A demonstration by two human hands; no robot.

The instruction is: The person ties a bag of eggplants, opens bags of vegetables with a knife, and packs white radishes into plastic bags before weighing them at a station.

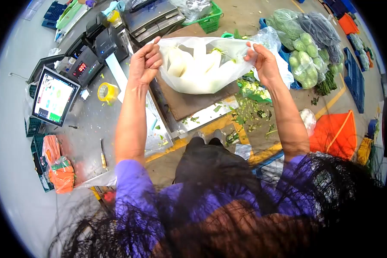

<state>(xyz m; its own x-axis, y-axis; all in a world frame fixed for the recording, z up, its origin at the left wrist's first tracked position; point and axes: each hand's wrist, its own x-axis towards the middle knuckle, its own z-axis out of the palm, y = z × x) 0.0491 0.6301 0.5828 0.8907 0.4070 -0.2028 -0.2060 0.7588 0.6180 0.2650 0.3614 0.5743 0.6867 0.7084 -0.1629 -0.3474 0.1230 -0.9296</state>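
A translucent white plastic bag (167, 79) hangs stretched between my two hands, above a brown board (180, 107). Inside it lie several long white radishes (202, 69), some with green at the tips. My left hand (146, 60) is closed on the bag's upper left corner. My right hand (263, 60) pinches the upper right corner between thumb and fingers. The bag's mouth edge runs taut along the top.
Left of me, a metal table bears a touchscreen (56, 96), a scale display (82, 69), yellow tape (108, 92) and a knife (103, 157). Bagged green vegetables (305, 56) stand to the right, near an orange bag (335, 135). Leaf scraps litter the floor.
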